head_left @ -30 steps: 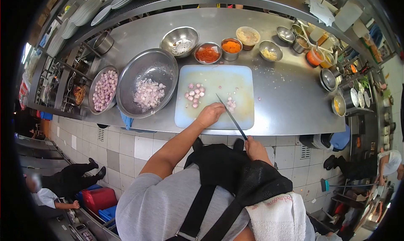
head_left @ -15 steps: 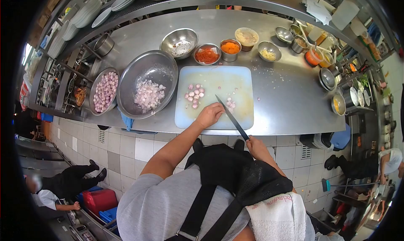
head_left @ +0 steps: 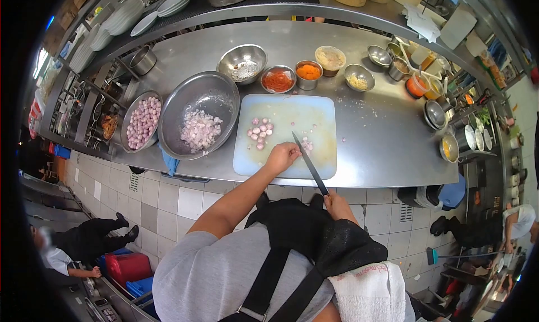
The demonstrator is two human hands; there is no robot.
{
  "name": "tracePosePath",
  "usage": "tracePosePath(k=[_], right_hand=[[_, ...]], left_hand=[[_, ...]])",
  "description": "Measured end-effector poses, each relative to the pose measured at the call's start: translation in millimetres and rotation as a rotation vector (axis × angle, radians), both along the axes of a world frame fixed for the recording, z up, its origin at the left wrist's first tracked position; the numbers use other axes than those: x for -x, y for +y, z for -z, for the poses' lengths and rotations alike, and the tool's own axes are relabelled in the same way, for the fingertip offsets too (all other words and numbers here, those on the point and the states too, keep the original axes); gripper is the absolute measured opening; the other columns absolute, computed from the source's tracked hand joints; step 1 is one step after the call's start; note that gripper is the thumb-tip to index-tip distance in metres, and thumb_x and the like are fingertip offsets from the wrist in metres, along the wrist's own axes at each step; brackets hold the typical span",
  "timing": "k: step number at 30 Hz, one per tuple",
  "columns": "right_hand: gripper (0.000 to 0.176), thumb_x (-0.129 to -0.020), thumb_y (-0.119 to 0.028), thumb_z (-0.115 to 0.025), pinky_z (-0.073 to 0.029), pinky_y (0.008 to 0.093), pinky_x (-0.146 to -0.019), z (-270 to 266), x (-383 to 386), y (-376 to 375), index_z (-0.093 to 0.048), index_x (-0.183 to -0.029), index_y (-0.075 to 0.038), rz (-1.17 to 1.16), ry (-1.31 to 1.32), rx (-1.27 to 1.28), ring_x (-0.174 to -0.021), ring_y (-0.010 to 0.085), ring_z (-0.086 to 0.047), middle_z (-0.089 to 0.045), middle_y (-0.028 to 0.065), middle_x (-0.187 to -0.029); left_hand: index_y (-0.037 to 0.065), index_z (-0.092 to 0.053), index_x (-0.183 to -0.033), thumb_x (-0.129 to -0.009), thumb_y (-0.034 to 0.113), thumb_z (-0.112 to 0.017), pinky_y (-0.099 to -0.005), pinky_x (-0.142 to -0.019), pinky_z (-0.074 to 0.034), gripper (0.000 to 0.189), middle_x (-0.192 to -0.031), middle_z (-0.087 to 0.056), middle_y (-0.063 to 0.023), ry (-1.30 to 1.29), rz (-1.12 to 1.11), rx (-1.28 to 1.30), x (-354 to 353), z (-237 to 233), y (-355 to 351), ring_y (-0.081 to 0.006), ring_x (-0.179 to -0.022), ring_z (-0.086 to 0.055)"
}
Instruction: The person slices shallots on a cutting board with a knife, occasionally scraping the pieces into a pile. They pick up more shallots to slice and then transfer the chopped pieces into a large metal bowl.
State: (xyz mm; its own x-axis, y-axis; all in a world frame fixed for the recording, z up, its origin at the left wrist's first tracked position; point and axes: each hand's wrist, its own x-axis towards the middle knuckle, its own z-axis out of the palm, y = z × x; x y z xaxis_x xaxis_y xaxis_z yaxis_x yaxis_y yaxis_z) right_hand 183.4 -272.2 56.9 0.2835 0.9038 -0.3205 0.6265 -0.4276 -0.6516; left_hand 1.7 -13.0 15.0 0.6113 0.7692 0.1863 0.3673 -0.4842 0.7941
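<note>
The knife [head_left: 309,160] slants over the cutting board's [head_left: 303,111] near edge, with the right hand [head_left: 337,203] wrapped round its handle. The left hand [head_left: 283,155] is curled just beside the blade, probably pinning a shallot, hard to tell. The peeled shallots [head_left: 259,129] are at its 11 o'clock and the big bowl [head_left: 222,91] is out at 10.

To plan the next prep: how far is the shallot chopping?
Done: chopped shallots lie in the large steel bowl. In hand: the right hand holds the knife over the cutting board, the left hand beside a few cut pieces. Left: a small pile of whole shallots on the board, more in a smaller bowl.
</note>
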Motion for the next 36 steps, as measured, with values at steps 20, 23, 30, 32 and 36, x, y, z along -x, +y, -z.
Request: tracePosePath(k=[20,23,30,32,36], right_hand=[[0.028,-0.111,-0.029,-0.055,-0.055,0.0671,-0.083,-35,12,-1,-0.059,-0.121,-0.004,-0.061,-0.206,0.111,-0.09,0.0557,-0.072,-0.075,0.032,-0.093],[0.027,-0.111,-0.028,-0.054,-0.055,0.0671,-0.082,-27,13,-1,-0.059,-0.121,-0.004,-0.044,-0.193,0.142,-0.089,0.0561,-0.072,-0.075,0.032,-0.091],[0.029,-0.111,-0.029,-0.053,-0.055,0.0667,-0.083,-26,11,8,-0.061,-0.122,-0.004,-0.073,-0.196,0.095,-0.091,0.0562,-0.072,-0.074,0.0332,-0.092],[0.029,-0.111,-0.029,-0.053,-0.055,0.0667,-0.083,-19,11,3,-0.061,-0.123,-0.003,-0.067,-0.208,0.125,-0.091,0.0564,-0.072,-0.074,0.0334,-0.091],[0.029,-0.111,-0.028,-0.053,-0.055,0.0666,-0.083,-2,2,9,-0.062,-0.124,-0.003,-0.095,-0.204,0.099,-0.091,0.0563,-0.072,-0.074,0.0332,-0.092]], left_hand=[[-0.001,-0.076,-0.104,-0.096,0.002,-0.072,-0.0443,-0.078,-0.06,0.01,-0.099,-0.077,-0.0187,-0.01,0.191,-0.169,13,1,12,-0.0379,-0.085,-0.075],[-0.001,-0.076,-0.103,-0.096,0.002,-0.072,-0.0447,-0.079,-0.06,0.009,-0.098,-0.076,-0.0183,-0.016,0.188,-0.174,13,1,11,-0.0383,-0.086,-0.074],[0.0,-0.076,-0.104,-0.097,0.002,-0.071,-0.0447,-0.081,-0.06,0.009,-0.099,-0.076,-0.0185,-0.012,0.167,-0.164,14,3,10,-0.0388,-0.087,-0.074],[0.001,-0.075,-0.103,-0.097,0.003,-0.07,-0.0465,-0.083,-0.059,0.008,-0.099,-0.075,-0.018,-0.02,0.157,-0.145,14,0,9,-0.0395,-0.089,-0.073],[0.002,-0.074,-0.102,-0.097,0.004,-0.068,-0.0485,-0.084,-0.059,0.008,-0.098,-0.075,-0.0175,-0.045,0.153,-0.125,14,1,6,-0.0402,-0.09,-0.073]])
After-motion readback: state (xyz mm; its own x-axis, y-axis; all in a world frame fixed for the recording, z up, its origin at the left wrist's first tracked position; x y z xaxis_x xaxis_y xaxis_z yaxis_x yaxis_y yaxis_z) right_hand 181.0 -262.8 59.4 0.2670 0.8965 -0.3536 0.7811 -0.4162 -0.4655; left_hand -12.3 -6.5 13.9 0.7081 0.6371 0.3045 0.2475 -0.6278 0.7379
